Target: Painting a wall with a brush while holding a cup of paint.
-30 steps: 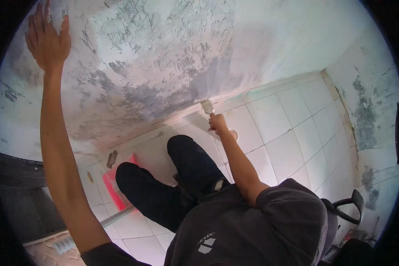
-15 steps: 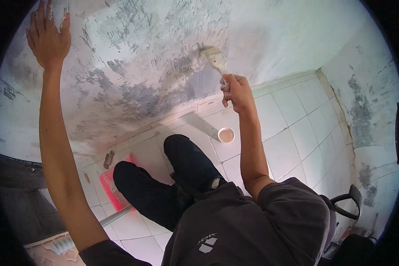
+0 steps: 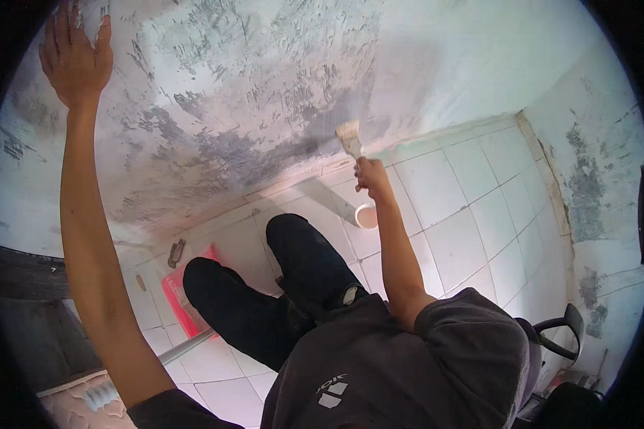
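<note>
My right hand [image 3: 371,176] is closed around the handle of a flat paintbrush [image 3: 350,135]. Its pale bristles point up at the lower part of the patchy white and grey wall [image 3: 265,79]; I cannot tell whether they touch it. Far to the left, my left hand [image 3: 77,61] lies flat against the wall with its fingers spread, white smears on some of them. Just below my right hand, a round white tub [image 3: 366,216] with pinkish-white contents stands on the floor, partly behind my forearm.
White tiles cover the floor [image 3: 440,175]. A pink dustpan-like thing [image 3: 182,304] lies beside my knee, with a small brownish object [image 3: 176,253] near the wall. A dark chair armrest [image 3: 567,330] is at the lower right. Another patchy wall [image 3: 594,186] rises on the right.
My right hand has moved down the wall with the paintbrush, nearer the floor and the tub. My left hand stays in place on the wall.
</note>
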Available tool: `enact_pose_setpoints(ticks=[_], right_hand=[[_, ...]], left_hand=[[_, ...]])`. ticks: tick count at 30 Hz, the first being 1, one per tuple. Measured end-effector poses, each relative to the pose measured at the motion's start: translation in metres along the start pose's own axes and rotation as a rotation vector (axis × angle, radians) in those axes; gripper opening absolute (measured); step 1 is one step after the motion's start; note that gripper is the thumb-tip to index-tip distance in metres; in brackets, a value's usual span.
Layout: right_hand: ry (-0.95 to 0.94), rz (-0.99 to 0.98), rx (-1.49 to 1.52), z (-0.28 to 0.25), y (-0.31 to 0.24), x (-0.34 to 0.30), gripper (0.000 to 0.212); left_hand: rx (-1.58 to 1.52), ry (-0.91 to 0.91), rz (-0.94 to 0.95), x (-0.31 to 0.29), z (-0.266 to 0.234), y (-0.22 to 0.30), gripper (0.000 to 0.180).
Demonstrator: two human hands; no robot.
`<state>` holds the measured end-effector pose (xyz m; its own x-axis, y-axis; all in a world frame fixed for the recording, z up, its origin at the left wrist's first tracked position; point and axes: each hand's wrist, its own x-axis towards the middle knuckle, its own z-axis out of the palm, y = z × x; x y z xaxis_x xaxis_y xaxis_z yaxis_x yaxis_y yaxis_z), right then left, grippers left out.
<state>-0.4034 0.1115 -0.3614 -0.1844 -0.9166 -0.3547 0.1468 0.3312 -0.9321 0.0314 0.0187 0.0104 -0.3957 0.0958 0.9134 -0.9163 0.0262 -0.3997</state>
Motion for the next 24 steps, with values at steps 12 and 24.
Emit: enact_pose_setpoints(ticks=[12,24], right_hand=[[0.076,0.266,-0.119,-0.031,0.077,0.032,0.024],[0.019,0.018,-0.017,-0.036,-0.057,-0.001,0.025]], left_hand=[[0.013,-0.007,0.001,-0.002,0.002,0.004,0.058],[-0.004,-0.031,-0.013,0.001,-0.001,0.005,0.057]])
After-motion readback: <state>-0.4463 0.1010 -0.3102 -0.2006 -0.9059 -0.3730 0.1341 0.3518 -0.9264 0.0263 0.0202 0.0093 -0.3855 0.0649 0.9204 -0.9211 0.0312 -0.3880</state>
